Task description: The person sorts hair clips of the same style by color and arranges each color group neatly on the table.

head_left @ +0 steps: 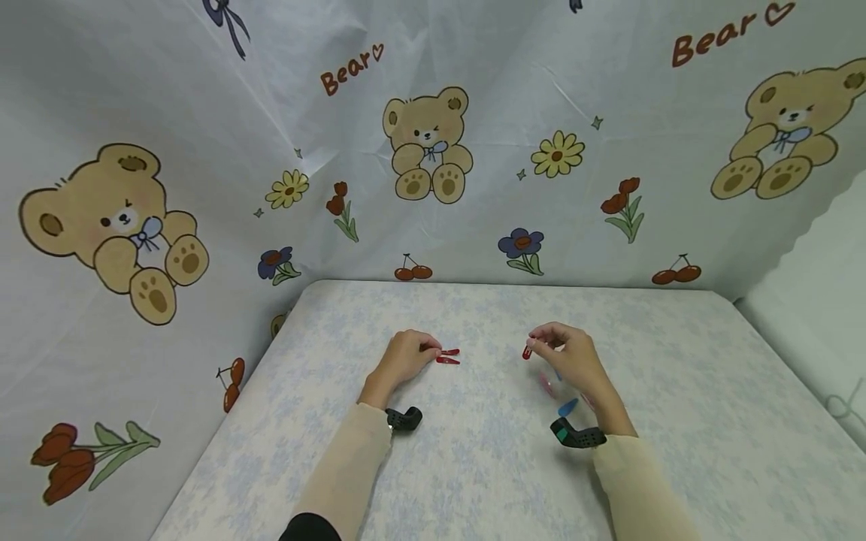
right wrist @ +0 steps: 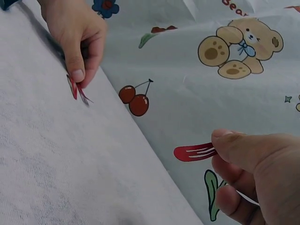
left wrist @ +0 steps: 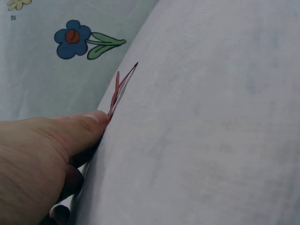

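Right hand pinches a slim red metal hair clip pointing 7 o'clock-ish; left hand pinches a red lookalike, 3 o'clock-ish.

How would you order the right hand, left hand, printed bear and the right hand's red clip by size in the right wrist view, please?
1. Right hand
2. Left hand and printed bear: too alike to rank
3. Red clip
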Demonstrator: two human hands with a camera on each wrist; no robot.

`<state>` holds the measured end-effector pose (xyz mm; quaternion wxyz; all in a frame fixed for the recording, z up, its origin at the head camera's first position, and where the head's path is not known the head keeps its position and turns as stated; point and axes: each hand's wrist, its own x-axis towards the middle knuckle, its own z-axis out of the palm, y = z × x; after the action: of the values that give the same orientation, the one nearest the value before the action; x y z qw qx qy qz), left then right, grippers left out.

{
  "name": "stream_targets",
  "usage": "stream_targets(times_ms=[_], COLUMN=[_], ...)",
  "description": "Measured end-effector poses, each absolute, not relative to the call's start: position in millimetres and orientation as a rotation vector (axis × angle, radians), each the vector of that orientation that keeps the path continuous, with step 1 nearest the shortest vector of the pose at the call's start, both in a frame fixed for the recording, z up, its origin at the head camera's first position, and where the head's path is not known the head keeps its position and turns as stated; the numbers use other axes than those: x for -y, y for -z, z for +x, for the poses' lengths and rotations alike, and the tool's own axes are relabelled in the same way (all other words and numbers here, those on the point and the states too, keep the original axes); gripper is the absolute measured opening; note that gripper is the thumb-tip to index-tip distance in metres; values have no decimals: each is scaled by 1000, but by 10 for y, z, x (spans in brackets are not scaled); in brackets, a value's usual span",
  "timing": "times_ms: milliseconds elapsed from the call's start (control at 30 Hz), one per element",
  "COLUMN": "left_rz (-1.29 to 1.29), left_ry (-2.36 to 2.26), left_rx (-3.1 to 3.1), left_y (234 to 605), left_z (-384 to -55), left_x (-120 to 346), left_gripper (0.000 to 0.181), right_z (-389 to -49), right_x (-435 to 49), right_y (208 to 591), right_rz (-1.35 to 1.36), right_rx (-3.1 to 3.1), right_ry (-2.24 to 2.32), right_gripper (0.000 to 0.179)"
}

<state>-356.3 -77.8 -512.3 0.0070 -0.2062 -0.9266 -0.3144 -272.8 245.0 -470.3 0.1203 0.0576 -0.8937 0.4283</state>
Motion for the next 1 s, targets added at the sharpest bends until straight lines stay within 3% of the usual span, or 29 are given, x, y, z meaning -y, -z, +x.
stream_targets(times_ms=[1000], left_rz=[-662], left_ry=[1006], left_rx=[2885], left_y=[5092], left_z=[-3546], left_x=[786], left_gripper=[10], right_z=[-2777], right_x=[-1839], right_y=[4728], right_rz=[23], right_rx=[2328], right_ry=[-1370], right_gripper=[20])
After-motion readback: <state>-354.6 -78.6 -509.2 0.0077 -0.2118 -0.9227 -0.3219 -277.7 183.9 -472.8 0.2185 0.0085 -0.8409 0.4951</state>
